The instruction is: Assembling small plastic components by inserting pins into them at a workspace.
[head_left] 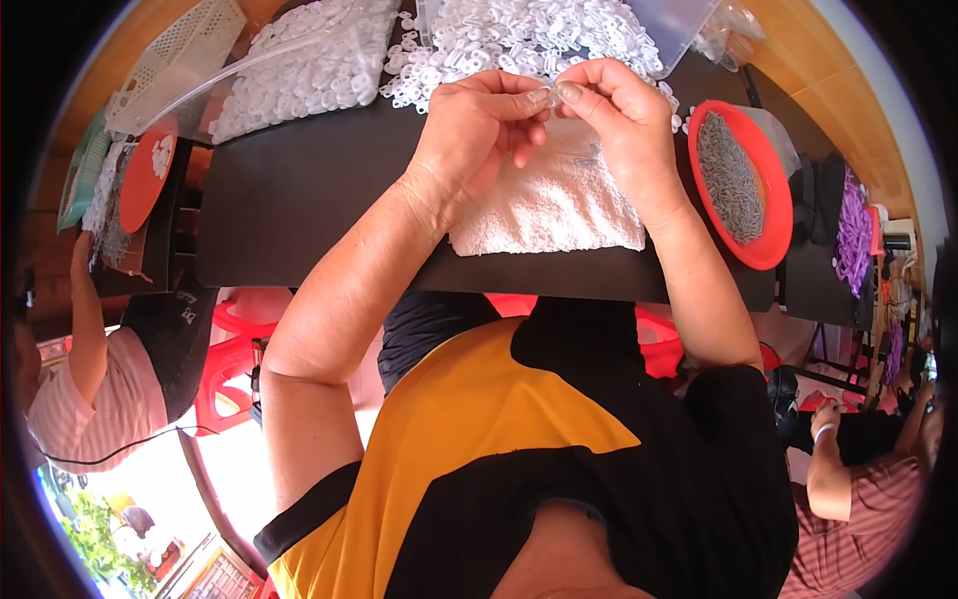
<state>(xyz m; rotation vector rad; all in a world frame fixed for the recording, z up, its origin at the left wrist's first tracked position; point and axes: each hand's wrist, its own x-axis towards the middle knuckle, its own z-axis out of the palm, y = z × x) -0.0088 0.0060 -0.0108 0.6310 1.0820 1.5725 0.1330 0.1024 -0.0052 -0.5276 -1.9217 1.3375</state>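
My left hand (481, 128) and my right hand (631, 125) meet above the far part of a white towel (544, 205). Thumb and forefinger of each are pinched together on one small whitish piece (553, 92), mostly covered by the fingertips, so its kind is unclear. The lower fingers of my left hand are loosely curled. Just beyond my hands lies a heap of small white plastic pieces (519, 40), ring-like or looped in shape. To the right stands a red oval dish (776, 215) holding many thin grey screw-like pieces (728, 175).
A clear bag of white pieces (304, 85) lies far left on the dark table (299, 200), near a white perforated basket (185, 60). Purple pieces (853, 235) are piled far right. People sit at both sides, one in a striped shirt (110, 409), another in a checked shirt (858, 524).
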